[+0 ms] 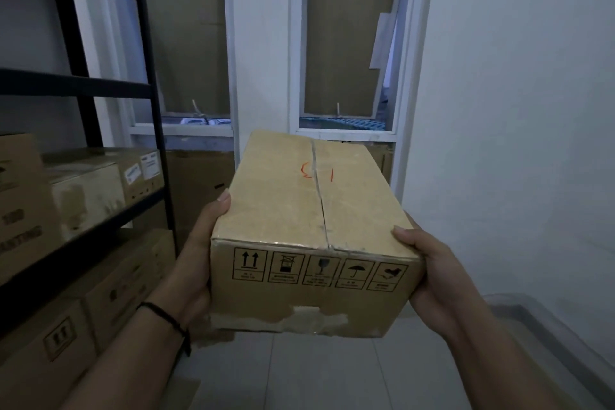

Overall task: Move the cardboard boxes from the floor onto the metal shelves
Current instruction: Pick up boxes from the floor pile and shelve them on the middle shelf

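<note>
Left hand (196,263) and right hand (429,270) raised, thumbs up, gripping between them

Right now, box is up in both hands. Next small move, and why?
Probably swing the cardboard box left toward the metal shelves. Left hand and right hand hold it clear of the floor, facing the window; the shelves stand to its left.
</note>
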### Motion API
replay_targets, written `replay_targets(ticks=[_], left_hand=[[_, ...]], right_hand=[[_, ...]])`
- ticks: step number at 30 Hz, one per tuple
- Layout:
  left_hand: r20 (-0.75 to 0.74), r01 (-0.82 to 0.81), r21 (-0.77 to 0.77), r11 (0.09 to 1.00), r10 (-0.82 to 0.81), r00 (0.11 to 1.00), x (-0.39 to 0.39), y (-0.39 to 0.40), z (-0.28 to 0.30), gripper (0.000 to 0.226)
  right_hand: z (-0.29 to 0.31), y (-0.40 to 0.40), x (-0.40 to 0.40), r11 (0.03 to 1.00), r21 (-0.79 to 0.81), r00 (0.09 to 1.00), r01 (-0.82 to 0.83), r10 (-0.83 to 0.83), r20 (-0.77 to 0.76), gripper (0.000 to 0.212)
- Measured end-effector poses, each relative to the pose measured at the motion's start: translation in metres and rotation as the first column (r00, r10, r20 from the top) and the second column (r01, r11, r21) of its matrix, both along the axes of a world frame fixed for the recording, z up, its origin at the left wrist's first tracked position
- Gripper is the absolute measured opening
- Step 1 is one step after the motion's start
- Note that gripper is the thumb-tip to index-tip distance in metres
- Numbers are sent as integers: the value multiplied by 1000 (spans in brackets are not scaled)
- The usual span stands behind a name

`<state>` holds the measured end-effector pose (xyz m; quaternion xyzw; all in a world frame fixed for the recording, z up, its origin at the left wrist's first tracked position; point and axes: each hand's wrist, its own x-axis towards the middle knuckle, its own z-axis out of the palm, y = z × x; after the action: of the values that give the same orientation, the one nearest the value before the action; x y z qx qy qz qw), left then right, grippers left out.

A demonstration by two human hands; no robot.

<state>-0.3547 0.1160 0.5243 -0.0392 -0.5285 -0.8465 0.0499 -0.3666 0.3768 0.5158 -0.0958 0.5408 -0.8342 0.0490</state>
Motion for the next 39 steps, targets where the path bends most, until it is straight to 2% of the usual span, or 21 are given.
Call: replay_targets(ticks=[4, 7, 12, 19, 23, 28, 34, 39], left_hand=[[24, -93, 18, 996, 92, 995, -55, 12, 0, 38], [46, -154, 41, 987, 152, 987, -92, 10, -2, 45], [6, -220, 66, 973, 220, 976, -158, -11, -10, 27], [-14, -275, 58, 960, 276, 961, -262, -76, -14, 34], [-3, -300, 34, 953, 301, 954, -309, -115, -6, 46], [-30, -347, 44, 937, 348, 937, -353, -152, 5, 36], [-31, -435, 23, 900, 436, 900, -390, -178, 2, 34], [-14, -528, 45, 848, 529, 849, -419, -181, 0, 50]], right_hand=[[9, 10, -67, 998, -13, 998, -63, 63, 25, 38], [11, 7, -113, 995, -16, 994, -97, 98, 42, 35], [8, -18, -196, 988, -3, 986, -155, 155, 55, 35], [3, -87, -320, 983, 28, 982, -184, 182, 45, 36], [3, -129, -378, 975, 11, 975, -221, 220, 25, 40], [10, -173, -438, 956, 2, 956, -294, 294, -10, 52], [9, -209, -506, 907, 42, 904, -419, 421, -76, 40], [9, -232, -567, 853, 66, 848, -518, 522, -88, 39]])
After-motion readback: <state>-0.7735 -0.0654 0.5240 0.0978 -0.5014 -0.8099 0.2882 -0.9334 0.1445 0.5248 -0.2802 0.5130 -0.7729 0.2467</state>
